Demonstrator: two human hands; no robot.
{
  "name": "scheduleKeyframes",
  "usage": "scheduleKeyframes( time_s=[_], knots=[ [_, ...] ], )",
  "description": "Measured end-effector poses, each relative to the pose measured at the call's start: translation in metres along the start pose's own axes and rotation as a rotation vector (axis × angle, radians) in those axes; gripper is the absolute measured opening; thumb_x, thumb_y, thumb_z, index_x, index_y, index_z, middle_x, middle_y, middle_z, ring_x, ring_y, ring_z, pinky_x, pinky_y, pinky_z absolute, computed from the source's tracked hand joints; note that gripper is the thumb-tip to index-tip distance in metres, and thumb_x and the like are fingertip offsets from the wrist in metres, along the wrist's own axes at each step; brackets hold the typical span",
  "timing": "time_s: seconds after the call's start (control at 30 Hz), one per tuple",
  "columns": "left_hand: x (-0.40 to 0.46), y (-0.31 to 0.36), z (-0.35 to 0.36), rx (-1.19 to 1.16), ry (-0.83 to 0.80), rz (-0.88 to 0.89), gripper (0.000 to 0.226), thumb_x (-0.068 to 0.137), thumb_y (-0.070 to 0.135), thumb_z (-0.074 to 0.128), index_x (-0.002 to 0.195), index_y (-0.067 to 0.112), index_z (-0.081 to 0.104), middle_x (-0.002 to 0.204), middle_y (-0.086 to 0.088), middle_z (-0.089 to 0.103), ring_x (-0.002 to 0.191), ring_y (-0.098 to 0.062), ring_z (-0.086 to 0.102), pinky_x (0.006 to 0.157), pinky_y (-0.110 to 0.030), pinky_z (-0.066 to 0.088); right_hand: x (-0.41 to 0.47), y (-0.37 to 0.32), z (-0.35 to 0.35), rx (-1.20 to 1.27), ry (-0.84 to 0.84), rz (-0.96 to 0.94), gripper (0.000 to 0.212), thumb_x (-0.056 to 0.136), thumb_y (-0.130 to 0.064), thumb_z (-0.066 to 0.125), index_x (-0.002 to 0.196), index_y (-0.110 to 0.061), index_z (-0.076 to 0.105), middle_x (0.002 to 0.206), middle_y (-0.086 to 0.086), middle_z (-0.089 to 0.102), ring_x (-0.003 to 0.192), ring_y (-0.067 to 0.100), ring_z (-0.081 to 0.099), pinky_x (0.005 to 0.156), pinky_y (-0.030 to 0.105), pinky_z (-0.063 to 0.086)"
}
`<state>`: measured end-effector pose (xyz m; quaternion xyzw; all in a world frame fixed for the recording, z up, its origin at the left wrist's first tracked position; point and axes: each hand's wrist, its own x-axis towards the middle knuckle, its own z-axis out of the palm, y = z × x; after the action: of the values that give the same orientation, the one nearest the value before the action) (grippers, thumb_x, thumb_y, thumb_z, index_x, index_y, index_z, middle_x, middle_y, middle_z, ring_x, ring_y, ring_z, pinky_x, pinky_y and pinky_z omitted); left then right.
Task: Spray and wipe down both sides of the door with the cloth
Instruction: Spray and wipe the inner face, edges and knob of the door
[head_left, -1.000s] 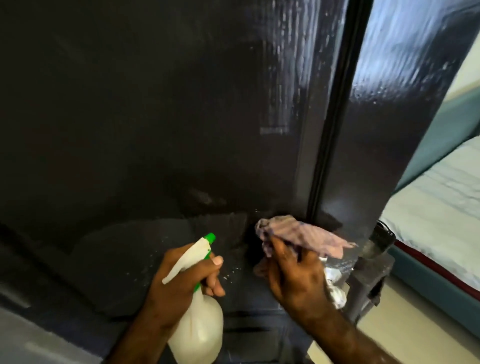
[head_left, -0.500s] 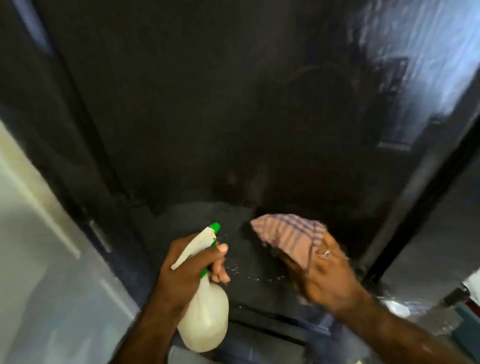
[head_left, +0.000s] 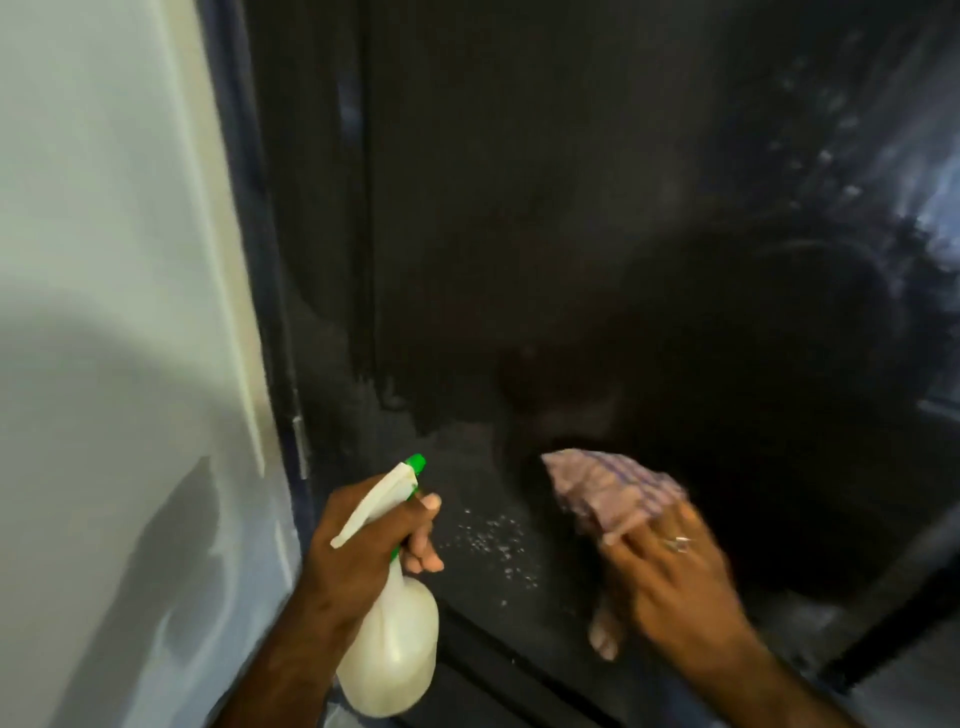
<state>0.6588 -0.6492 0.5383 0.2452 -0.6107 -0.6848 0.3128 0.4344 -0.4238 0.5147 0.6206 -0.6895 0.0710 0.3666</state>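
Observation:
The dark glossy door (head_left: 545, 234) fills most of the view, with white spray droplets low on it between my hands. My left hand (head_left: 363, 545) grips the neck of a white spray bottle (head_left: 395, 649) with a green nozzle tip, its nozzle pointing up toward the door. My right hand (head_left: 670, 571) presses a pink and purple striped cloth (head_left: 613, 488) against the lower part of the door, fingers laid over it; a ring shows on one finger. Motion blur softens the right hand.
A pale wall (head_left: 104, 312) stands at the left, meeting the dark blue door frame (head_left: 260, 312). Light reflects off the wet door surface at the upper right. A dark vertical edge runs down at the lower right.
My view has swung left, bringing the pale wall and door frame into sight. My right hand has wiped the cloth leftward along the lower door. The bottle stays in my left hand.

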Motion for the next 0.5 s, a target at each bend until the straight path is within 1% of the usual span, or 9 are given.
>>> scheduleKeyframes(
  time_s=[0.07,0.13,0.17,0.23,0.3,0.37,0.4,0.43,0.5],
  knots=[
    [0.002,-0.006,-0.014,0.01,0.047,-0.006,0.04,0.09,0.035,0.079,0.069,0.002,0.07,0.064,-0.025,0.064,0.06,-0.035,0.067,0.079,-0.057,0.061,0.024,0.007,-0.01,-0.116,0.038,0.114,0.059,0.094,-0.022,0.064,0.151,-0.006,0.059,0.165,0.018,0.045,0.153,0.042,0.041,0.13,0.061,0.02],
    [0.007,-0.01,-0.023,0.05,0.096,-0.033,0.04,0.099,0.027,0.073,0.072,-0.002,0.07,0.065,-0.023,0.067,0.061,-0.034,0.07,0.079,-0.052,0.064,0.069,-0.01,0.002,-0.139,0.105,0.213,0.054,0.096,-0.021,0.071,0.147,-0.006,0.063,0.156,0.023,0.054,0.143,0.048,0.053,0.128,0.065,0.024],
    [0.012,-0.012,-0.027,0.077,0.124,-0.039,0.04,0.1,0.025,0.07,0.073,-0.003,0.069,0.065,-0.021,0.068,0.061,-0.033,0.071,0.078,-0.048,0.065,0.093,-0.025,0.013,-0.106,0.142,0.211,0.049,0.1,-0.023,0.071,0.145,-0.004,0.065,0.156,0.023,0.055,0.142,0.048,0.054,0.128,0.065,0.023],
    [0.022,-0.017,-0.027,0.105,0.166,-0.049,0.037,0.101,0.022,0.069,0.073,-0.003,0.069,0.062,-0.018,0.067,0.058,-0.028,0.07,0.074,-0.041,0.066,0.128,-0.052,0.039,-0.05,0.087,0.085,0.058,0.099,-0.026,0.074,0.15,-0.003,0.059,0.161,0.024,0.048,0.152,0.046,0.043,0.131,0.062,0.014],
    [0.032,-0.024,-0.027,0.117,0.202,-0.058,0.032,0.099,0.019,0.071,0.074,-0.001,0.069,0.06,-0.015,0.066,0.056,-0.027,0.069,0.072,-0.043,0.066,0.138,-0.068,0.065,-0.071,-0.105,-0.051,0.087,0.087,-0.042,0.081,0.158,-0.003,0.047,0.168,0.021,0.038,0.16,0.04,0.025,0.134,0.055,0.001],
    [0.038,-0.029,-0.03,0.124,0.223,-0.069,0.03,0.099,0.02,0.071,0.077,-0.001,0.07,0.06,-0.012,0.066,0.059,-0.028,0.071,0.073,-0.042,0.066,0.124,-0.077,0.08,-0.099,-0.269,-0.117,0.104,0.083,-0.06,0.077,0.163,-0.005,0.039,0.173,0.018,0.029,0.163,0.035,0.011,0.135,0.051,-0.003],
    [0.039,-0.03,-0.033,0.117,0.234,-0.076,0.031,0.1,0.021,0.071,0.077,-0.001,0.07,0.06,-0.012,0.067,0.059,-0.027,0.071,0.072,-0.039,0.065,0.114,-0.075,0.079,-0.093,-0.308,-0.124,0.103,0.084,-0.06,0.073,0.164,-0.005,0.037,0.175,0.015,0.025,0.164,0.033,0.008,0.135,0.05,-0.001],
    [0.039,-0.032,-0.036,0.11,0.241,-0.075,0.032,0.1,0.02,0.07,0.077,-0.002,0.07,0.06,-0.012,0.066,0.059,-0.027,0.071,0.071,-0.036,0.065,0.103,-0.07,0.074,-0.082,-0.287,-0.127,0.098,0.085,-0.055,0.07,0.163,-0.006,0.038,0.177,0.012,0.022,0.165,0.031,0.01,0.135,0.048,0.001],
    [0.039,-0.035,-0.044,0.098,0.246,-0.058,0.033,0.1,0.019,0.069,0.077,-0.005,0.069,0.059,-0.014,0.065,0.059,-0.03,0.069,0.068,-0.036,0.063,0.087,-0.056,0.057,-0.108,-0.211,-0.137,0.086,0.082,-0.04,0.077,0.156,-0.006,0.051,0.171,0.014,0.034,0.161,0.032,0.027,0.135,0.048,0.002]
  ],
)
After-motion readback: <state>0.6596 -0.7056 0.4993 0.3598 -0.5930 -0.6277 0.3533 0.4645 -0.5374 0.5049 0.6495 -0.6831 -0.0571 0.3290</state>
